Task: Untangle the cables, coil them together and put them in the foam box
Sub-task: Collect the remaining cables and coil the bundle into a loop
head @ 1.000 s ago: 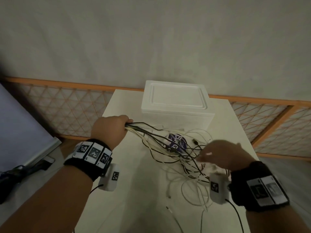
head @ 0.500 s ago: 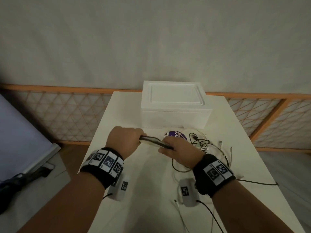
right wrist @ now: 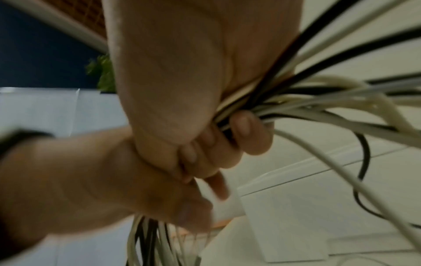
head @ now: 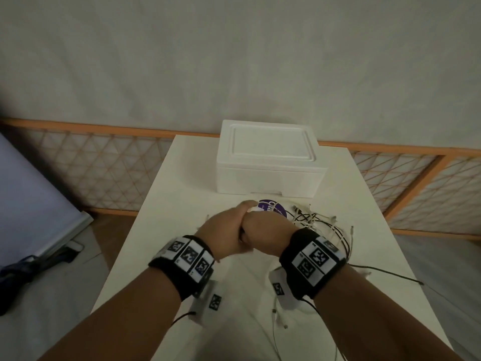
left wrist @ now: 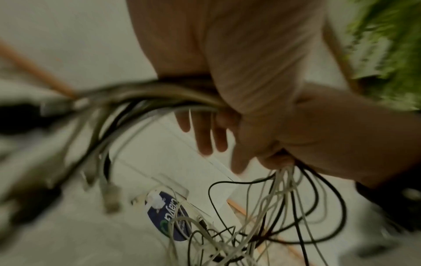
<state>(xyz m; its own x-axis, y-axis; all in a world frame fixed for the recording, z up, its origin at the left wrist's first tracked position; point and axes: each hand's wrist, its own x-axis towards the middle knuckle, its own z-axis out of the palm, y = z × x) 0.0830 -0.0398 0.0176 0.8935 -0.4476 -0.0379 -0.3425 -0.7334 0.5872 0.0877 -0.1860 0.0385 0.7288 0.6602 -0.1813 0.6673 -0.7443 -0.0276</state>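
Cables (head: 316,224), black and white mixed, are gathered into one bundle that both hands clamp at the middle of the table (head: 166,204), while loose loops and plug ends spill toward its right edge and a few strands trail to the near edge. The left hand (head: 223,233) and the right hand (head: 265,234) press against each other; both wrist views show fingers curled round the bundle, each fist closed on it, though the left wrist view also shows some fingers sticking out straight, and I cannot tell whose they are. By my reading, the untangling is only partly done: the strands run fairly parallel where they pass through the fists, but the loops on the right are crossed over one another. No coil has been formed, so the coiling is only at its start. The foam box (head: 268,168) sits at the far edge of the table with its lid on, so opening it and placing the coil inside remain. Counting: one foam box, one table, two hands, and one round purple sticker-like disc (head: 273,208) just in front of the box. The cables are too overlapped and blurred for a firm count; there are clearly several of each colour.
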